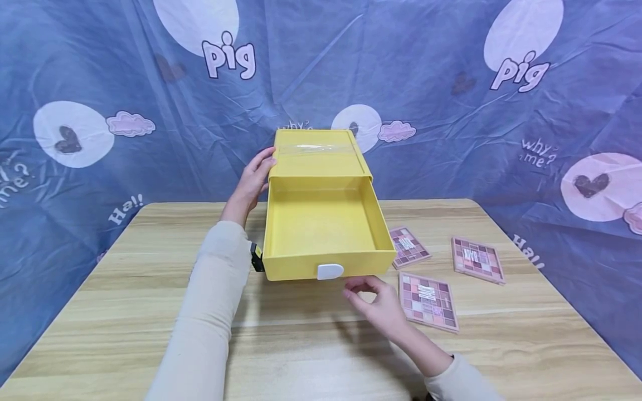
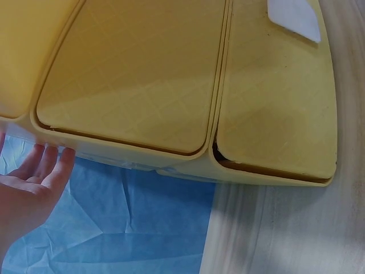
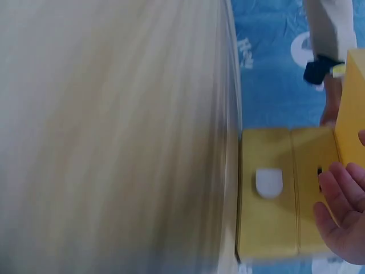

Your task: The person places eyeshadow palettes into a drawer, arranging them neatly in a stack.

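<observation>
A yellow drawer cabinet [image 1: 321,153] stands toward the back of the table, its top drawer [image 1: 321,223] pulled far out with nothing inside. A white pull tab [image 1: 330,271] sits on that drawer's front. My left hand [image 1: 252,181] rests against the cabinet's left side near the top, fingers extended; the left wrist view shows its fingertips at the cabinet edge. Just below the drawer's front edge, to the right of the tab, is my right hand [image 1: 379,306], its fingers loosely bent and holding nothing. Lower drawer fronts [image 3: 268,228] appear in the right wrist view.
Three pink eyeshadow palettes [image 1: 428,301] lie on the wooden table [image 1: 125,312], right of the cabinet. A blue patterned cloth [image 1: 426,67] hangs behind and around the table. Clear tape [image 1: 316,148] crosses the cabinet top.
</observation>
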A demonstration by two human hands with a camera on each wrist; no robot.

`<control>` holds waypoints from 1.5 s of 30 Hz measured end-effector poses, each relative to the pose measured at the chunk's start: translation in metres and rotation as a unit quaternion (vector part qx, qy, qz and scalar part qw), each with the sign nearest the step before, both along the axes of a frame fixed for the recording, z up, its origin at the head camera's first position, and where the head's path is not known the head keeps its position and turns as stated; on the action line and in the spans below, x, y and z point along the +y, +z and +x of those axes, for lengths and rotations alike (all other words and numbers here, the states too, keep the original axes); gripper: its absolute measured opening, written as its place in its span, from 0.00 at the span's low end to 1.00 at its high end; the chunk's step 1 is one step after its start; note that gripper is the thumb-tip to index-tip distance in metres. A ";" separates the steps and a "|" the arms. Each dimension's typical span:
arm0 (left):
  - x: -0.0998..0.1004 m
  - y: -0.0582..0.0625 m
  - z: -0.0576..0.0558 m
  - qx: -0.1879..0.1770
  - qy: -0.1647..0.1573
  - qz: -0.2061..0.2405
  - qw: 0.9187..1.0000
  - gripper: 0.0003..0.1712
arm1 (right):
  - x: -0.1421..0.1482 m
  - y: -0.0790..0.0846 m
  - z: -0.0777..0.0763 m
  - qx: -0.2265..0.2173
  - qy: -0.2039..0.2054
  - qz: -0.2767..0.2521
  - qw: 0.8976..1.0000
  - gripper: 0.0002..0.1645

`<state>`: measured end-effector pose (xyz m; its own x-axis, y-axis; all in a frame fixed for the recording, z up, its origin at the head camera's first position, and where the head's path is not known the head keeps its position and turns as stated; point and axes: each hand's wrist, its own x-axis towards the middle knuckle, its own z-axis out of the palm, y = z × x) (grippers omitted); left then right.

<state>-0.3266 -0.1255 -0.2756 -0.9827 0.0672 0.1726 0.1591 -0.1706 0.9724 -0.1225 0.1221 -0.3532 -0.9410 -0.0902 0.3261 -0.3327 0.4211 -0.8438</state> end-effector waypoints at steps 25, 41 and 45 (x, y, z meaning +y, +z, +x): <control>0.001 -0.001 0.002 0.005 0.009 -0.005 1.000 0.26 | 0.136 -0.017 -0.020 -0.018 0.050 0.283 0.958 0.50; 0.002 -0.001 0.001 0.000 0.012 -0.006 1.000 0.26 | 0.163 -0.035 -0.023 -0.016 0.078 0.307 0.949 0.63; 0.003 0.000 0.000 -0.001 0.011 -0.008 1.000 0.26 | 0.168 -0.039 -0.024 -0.028 0.078 0.317 0.945 0.65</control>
<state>-0.3265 -0.1229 -0.2759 -0.9844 0.0476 0.1697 0.1607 -0.1519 0.9752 -0.1460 0.2905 -0.3921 -0.9141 -0.3904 0.1098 -0.3953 0.7973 -0.4561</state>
